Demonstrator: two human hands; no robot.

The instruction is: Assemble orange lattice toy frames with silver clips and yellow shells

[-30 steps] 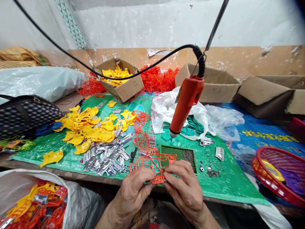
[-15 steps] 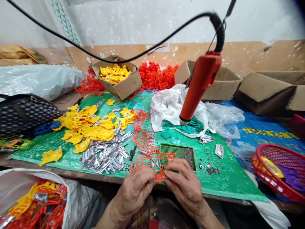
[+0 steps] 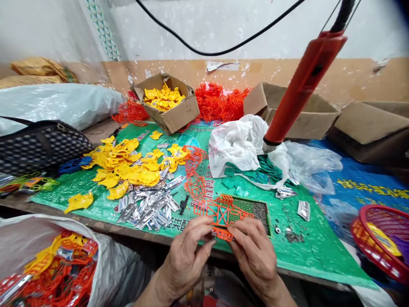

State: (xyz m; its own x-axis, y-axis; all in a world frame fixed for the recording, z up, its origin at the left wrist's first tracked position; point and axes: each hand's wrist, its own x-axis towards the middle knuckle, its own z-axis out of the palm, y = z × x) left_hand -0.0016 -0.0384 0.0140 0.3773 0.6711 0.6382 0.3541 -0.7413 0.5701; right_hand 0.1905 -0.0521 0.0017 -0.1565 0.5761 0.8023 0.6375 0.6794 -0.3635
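An orange openwork plastic frame [image 3: 223, 233] is held between my two hands at the table's front edge. My left hand [image 3: 187, 256] pinches its near left end between thumb and fingers. My right hand [image 3: 254, 251] grips its right side, the fingertips pressed on top. Beyond my fingers the lattice reaches over a green tray [image 3: 270, 219] with small dark screws in its right part. Left of the hands lies a heap of shiny silver pieces [image 3: 150, 209], with yellow plastic parts [image 3: 128, 164] behind. A small black part [image 3: 183, 204] rests beside the silver heap.
A red electric screwdriver [image 3: 302, 89] hangs from a cord at right. At the back stand a carton [image 3: 182, 113] of yellow parts and an orange frame pile [image 3: 220, 102]. A white sack [image 3: 105, 238] is at lower left, a red basket [image 3: 361, 238] at right.
The view has shifted, so the surroundings sit further right or lower. The orange frame's near end has tilted in my hands. The hanging screwdriver has swung to the right.
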